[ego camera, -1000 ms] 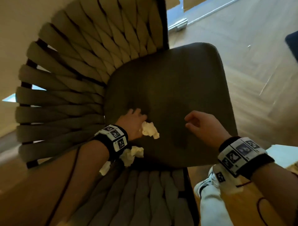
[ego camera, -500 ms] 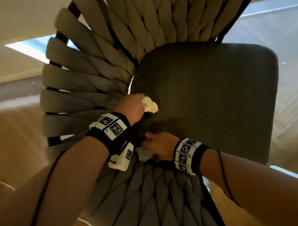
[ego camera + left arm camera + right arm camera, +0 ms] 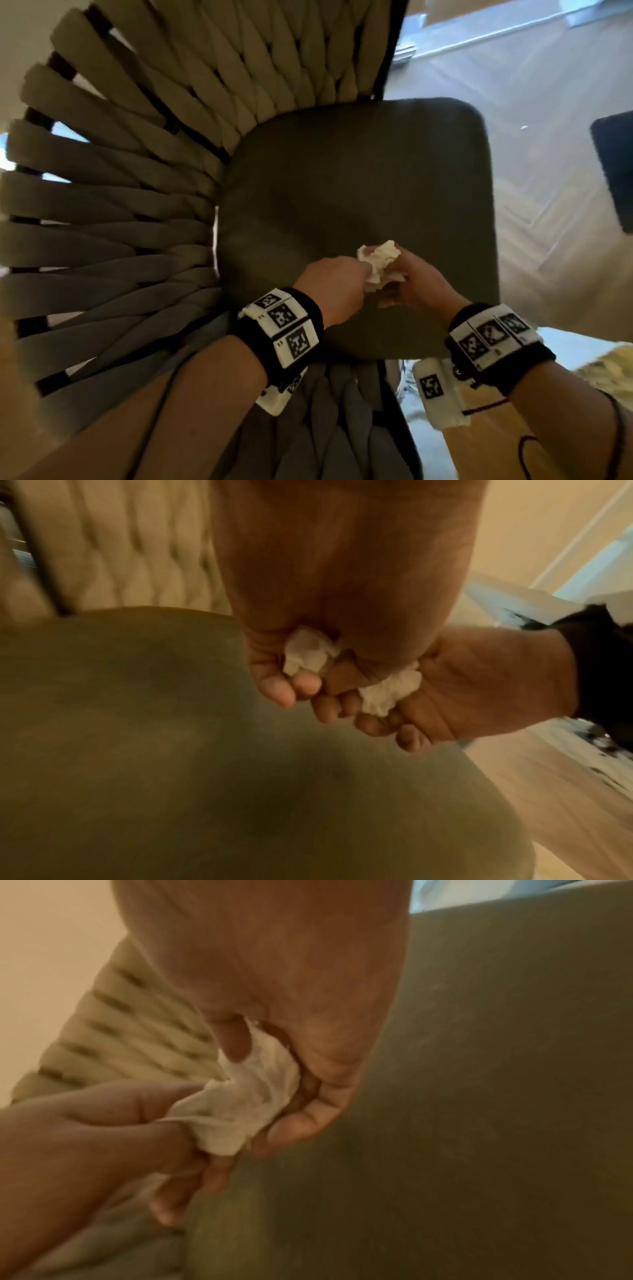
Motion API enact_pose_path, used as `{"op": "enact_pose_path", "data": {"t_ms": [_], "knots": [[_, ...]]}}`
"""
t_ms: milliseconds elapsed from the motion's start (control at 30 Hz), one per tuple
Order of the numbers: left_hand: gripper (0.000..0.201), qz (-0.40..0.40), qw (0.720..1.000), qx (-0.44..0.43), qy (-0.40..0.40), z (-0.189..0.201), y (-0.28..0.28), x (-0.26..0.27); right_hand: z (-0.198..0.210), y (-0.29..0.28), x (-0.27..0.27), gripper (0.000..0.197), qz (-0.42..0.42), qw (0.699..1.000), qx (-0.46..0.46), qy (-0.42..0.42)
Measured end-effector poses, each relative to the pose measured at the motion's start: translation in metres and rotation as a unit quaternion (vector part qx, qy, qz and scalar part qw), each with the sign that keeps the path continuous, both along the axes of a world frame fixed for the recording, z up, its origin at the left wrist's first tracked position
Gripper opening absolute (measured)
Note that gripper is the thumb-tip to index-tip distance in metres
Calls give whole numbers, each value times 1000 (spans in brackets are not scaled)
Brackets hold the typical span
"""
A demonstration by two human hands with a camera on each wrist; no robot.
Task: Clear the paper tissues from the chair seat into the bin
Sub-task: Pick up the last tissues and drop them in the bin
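Both hands are now meeting above the chair seat (image 3: 359, 178); my left hand (image 3: 330, 294) and right hand (image 3: 419, 286) are pinching the crumpled tissues (image 3: 378, 262) together; nothing white is remaining on the cushion; binning comes next, I'm judging.

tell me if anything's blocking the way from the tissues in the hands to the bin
That cannot be judged: no bin shows in any view. Both the left hand and the right hand already grip the crumpled tissues above the chair seat, so nothing stands between hands and tissues.
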State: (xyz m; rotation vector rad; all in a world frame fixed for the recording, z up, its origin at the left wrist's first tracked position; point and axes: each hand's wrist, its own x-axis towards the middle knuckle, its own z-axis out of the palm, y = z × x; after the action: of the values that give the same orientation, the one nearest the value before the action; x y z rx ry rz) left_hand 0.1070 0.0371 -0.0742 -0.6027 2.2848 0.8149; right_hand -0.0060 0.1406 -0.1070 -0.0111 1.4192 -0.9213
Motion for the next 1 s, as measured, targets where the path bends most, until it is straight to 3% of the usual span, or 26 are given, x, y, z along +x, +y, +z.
{"op": "enact_pose_path", "data": {"t_ms": [133,267,400,500,633,733,833,1000], "knots": [[30,-45,993,-19,112,1,69,-61,12,63,-27,52,-175,983,-2,-59],[46,-110,977,-54,174,0,150,-114,5,142,-58,38,-337,939,55,39],[54,-143,978,6,152,-8,233,-160,-26,241,-93,27,-450,883,111,66],[50,-169,979,13,113,-22,284,-190,-68,323,-117,30,-482,852,178,100],[38,-169,981,1,97,-55,327,-214,-150,434,-144,57,-466,835,274,105],[32,-148,984,-4,98,-87,340,-225,-199,492,-160,44,-492,813,302,78],[30,-153,986,-21,61,-114,351,-228,-230,515,-166,32,-533,798,281,10],[25,-177,984,-16,-17,-120,366,-221,-222,517,-147,48,-589,751,297,-39]]}}
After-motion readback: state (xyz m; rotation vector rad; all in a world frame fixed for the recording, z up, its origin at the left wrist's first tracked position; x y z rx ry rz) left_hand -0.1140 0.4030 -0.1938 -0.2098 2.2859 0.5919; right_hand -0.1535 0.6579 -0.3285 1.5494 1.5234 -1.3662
